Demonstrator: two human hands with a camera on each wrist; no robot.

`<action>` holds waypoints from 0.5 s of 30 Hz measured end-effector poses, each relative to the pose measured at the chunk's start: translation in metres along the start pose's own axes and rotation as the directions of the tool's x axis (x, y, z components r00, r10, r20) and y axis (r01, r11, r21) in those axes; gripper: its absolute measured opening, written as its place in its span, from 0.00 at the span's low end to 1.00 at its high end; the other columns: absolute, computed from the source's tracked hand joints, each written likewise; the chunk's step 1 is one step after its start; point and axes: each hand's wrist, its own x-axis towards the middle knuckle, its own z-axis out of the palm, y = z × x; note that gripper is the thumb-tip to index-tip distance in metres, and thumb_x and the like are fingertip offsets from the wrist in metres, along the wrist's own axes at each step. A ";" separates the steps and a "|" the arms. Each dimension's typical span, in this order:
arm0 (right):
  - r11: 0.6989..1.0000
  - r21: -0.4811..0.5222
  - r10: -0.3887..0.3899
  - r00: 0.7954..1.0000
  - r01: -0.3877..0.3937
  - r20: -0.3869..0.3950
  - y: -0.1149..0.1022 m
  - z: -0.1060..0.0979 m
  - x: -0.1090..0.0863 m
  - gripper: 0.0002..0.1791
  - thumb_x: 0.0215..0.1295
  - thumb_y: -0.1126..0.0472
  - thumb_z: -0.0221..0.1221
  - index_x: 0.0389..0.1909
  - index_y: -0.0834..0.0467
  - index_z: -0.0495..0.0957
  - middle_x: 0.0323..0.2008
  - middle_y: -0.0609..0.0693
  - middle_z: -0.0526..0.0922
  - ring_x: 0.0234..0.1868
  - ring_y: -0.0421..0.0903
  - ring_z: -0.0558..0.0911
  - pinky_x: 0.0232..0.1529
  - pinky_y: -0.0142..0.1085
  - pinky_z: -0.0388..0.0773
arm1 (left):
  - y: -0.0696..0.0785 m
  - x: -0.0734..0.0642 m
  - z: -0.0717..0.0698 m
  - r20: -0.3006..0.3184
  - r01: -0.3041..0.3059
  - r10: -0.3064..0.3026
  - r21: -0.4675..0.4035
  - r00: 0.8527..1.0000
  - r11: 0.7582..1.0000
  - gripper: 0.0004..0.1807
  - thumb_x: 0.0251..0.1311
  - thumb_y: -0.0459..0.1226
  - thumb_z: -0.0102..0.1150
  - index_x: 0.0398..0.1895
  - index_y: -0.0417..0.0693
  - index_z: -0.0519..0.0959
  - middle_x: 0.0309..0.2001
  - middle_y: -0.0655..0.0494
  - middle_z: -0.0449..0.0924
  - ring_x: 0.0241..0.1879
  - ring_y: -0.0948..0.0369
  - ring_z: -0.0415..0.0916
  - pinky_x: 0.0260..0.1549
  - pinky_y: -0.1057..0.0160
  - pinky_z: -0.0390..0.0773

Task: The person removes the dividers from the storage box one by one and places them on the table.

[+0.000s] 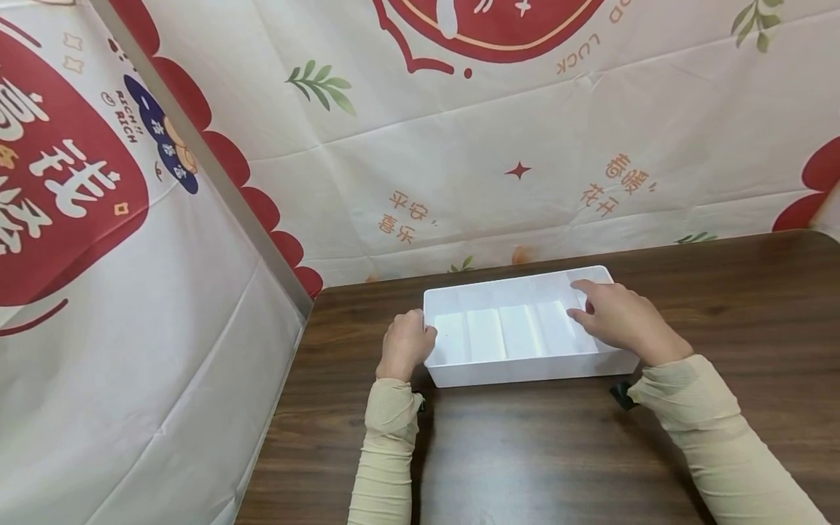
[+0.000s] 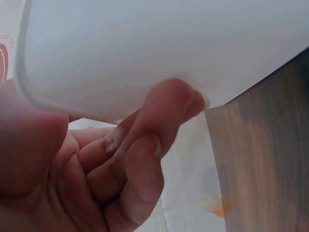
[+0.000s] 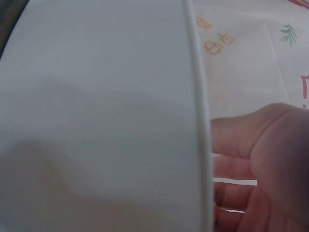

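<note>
A white rectangular plastic box (image 1: 525,368) sits on the table, with crosswise ridges along its inner floor. My left hand (image 1: 405,343) grips its left end, the thumb over the rim. From the left wrist view, the fingers (image 2: 169,104) are curled against the outside of the end wall. Over the box's right end reaches my right hand (image 1: 620,317), with index finger and thumb spread apart above the inside. In the right wrist view the outer wall (image 3: 106,96) fills much of the picture, and the fingertips are hidden behind its rim.
The brown wood-grain table (image 1: 525,452) extends in front of the box and to its right. A white printed cloth (image 1: 459,146) hangs right behind the table's back edge, and another printed cloth (image 1: 164,364) hangs along the left side. A grey pole (image 1: 230,182) stands at the corner.
</note>
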 end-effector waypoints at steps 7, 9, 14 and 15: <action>0.998 -0.050 0.031 1.000 -0.031 0.001 -0.003 0.006 0.001 0.30 0.66 0.60 0.60 0.64 0.73 0.66 0.33 0.59 0.81 0.29 0.49 0.77 0.27 0.45 0.74 | 0.000 0.000 0.000 0.007 0.014 -0.014 -0.002 1.000 1.000 0.08 0.64 0.36 0.55 0.34 0.38 0.80 0.28 0.48 0.81 0.23 0.58 0.73 0.23 0.59 0.73; 0.998 -0.059 0.031 0.999 -0.031 -0.008 -0.003 0.009 0.002 0.29 0.65 0.61 0.60 0.63 0.73 0.67 0.33 0.59 0.82 0.29 0.50 0.78 0.28 0.47 0.75 | 0.000 -0.001 0.000 0.011 0.021 -0.021 -0.002 1.000 1.000 0.09 0.64 0.36 0.55 0.36 0.38 0.81 0.30 0.47 0.82 0.25 0.58 0.75 0.25 0.57 0.75; 0.996 -0.081 0.016 0.999 -0.020 -0.049 -0.005 0.013 0.002 0.28 0.64 0.63 0.59 0.62 0.74 0.68 0.36 0.65 0.84 0.32 0.55 0.82 0.30 0.53 0.77 | -0.001 0.000 0.001 0.013 0.024 -0.024 0.029 1.000 0.999 0.14 0.68 0.42 0.55 0.42 0.39 0.82 0.35 0.46 0.84 0.28 0.56 0.79 0.29 0.54 0.77; 0.996 -0.086 0.013 0.998 -0.018 -0.055 -0.005 0.013 0.002 0.28 0.64 0.64 0.59 0.62 0.74 0.68 0.38 0.68 0.83 0.32 0.56 0.82 0.30 0.53 0.77 | -0.001 0.000 0.001 0.013 0.023 -0.024 0.040 1.000 0.999 0.15 0.68 0.43 0.55 0.42 0.39 0.82 0.35 0.46 0.84 0.28 0.56 0.79 0.29 0.54 0.77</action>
